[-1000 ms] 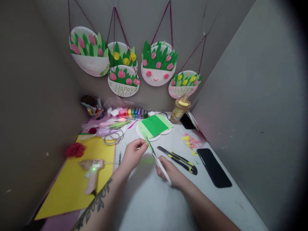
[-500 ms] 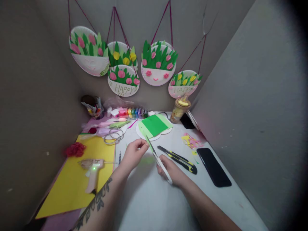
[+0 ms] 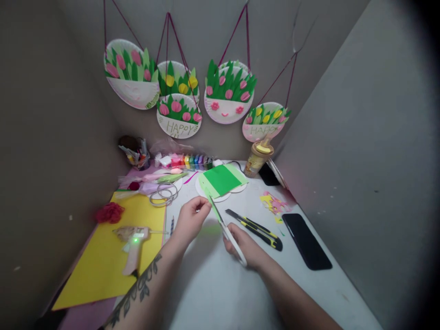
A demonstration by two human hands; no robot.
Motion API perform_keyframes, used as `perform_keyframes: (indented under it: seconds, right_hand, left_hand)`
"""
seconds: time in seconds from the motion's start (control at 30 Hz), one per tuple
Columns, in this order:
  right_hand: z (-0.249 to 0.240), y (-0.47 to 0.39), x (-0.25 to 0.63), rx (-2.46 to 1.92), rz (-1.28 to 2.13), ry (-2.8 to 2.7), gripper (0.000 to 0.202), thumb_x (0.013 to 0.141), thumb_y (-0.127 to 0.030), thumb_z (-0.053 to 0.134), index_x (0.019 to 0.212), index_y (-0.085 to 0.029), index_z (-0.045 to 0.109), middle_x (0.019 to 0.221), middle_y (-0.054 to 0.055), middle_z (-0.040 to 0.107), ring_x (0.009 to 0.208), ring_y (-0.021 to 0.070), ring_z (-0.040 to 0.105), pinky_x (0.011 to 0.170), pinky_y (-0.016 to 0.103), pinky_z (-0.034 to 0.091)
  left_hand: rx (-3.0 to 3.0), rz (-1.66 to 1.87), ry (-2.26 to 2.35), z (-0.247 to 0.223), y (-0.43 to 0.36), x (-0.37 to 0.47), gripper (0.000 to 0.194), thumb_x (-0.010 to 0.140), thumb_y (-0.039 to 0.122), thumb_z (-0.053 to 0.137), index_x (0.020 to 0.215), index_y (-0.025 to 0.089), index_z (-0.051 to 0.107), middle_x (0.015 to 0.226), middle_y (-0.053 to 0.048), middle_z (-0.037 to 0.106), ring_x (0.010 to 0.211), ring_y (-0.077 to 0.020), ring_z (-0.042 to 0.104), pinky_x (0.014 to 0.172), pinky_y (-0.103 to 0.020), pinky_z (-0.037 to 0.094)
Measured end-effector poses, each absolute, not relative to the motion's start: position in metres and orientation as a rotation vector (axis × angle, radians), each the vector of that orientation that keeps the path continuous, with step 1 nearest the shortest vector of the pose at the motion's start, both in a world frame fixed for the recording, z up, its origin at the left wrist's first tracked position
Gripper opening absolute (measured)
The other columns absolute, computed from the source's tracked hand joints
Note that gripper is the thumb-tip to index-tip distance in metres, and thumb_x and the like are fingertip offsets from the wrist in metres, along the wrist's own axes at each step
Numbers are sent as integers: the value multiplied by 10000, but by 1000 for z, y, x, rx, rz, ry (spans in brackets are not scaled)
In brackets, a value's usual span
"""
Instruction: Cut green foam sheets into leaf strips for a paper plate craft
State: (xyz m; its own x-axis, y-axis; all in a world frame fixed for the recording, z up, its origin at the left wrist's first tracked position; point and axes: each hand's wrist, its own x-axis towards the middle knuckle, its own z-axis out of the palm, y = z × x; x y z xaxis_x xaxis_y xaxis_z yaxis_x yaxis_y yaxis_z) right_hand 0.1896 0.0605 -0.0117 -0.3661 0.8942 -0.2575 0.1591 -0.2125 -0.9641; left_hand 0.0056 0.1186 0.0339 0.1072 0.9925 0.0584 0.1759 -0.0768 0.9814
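White-handled scissors (image 3: pixel 235 245) are in my right hand (image 3: pixel 245 247), its fingers closed through the handle. Their dark blades point away and to the left, up toward the green sheets. My left hand (image 3: pixel 192 219) is pinched, thumb against fingers, just left of the blades. Between it and the blades shows a narrow light green paper strip (image 3: pixel 213 207); the fingers cover part of it. Beyond the hands, a dark green sheet (image 3: pixel 222 180) lies over light green paper (image 3: pixel 207 184) on white paper plates (image 3: pixel 222 198).
Right of my hands lie utility knives (image 3: pixel 256 229), a black phone (image 3: pixel 307 241) and paper scraps (image 3: pixel 274 203). A glue gun (image 3: pixel 135 247) rests on yellow sheets (image 3: pixel 99 261) at left. A cup (image 3: pixel 257 159) stands behind. Decorated plates (image 3: pixel 229 110) hang on the wall.
The whole view has shifted slightly, with the wall and table things a little farther right. Both hands keep nearly the same pose around the strip and the scissors.
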Motion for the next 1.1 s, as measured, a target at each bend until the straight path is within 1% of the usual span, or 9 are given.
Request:
perform_keyframes:
  seconds: [0.33, 0.67, 0.87, 1.1]
  right_hand:
    - [-13, 60, 191, -1259, 1610, -1495, 164, 709, -237, 585, 763, -207, 434, 679, -33, 517, 579, 105, 449, 533, 232, 321]
    - [-11, 61, 191, -1252, 1636, -1449, 184, 692, -255, 593, 743, -207, 423, 643, -50, 487, 539, 89, 415, 502, 221, 297]
    - [-7, 60, 190, -1275, 1645, -1462, 192, 689, -244, 593, 741, -210, 412, 649, -49, 501, 560, 94, 429, 515, 220, 308]
    - [-11, 60, 191, -1258, 1631, -1491, 200, 701, -248, 607, 758, -209, 420, 674, -39, 517, 585, 101, 444, 531, 223, 320]
  left_hand:
    - [1449, 1072, 1243, 39, 116, 7, 199, 800, 343, 557, 708, 167, 559, 680, 20, 527, 669, -119, 468, 651, -231, 378]
    - [1474, 1065, 1247, 41, 115, 8, 194, 788, 340, 565, 695, 170, 576, 677, 16, 559, 668, -122, 494, 645, -226, 387]
    - [1454, 1135, 1262, 34, 119, 3, 190, 795, 337, 572, 706, 169, 585, 661, 22, 556, 646, -113, 486, 637, -221, 391]
    - [1453, 1066, 1214, 36, 117, 5, 225, 792, 369, 577, 699, 165, 579, 661, 14, 549, 639, -117, 476, 615, -223, 382]
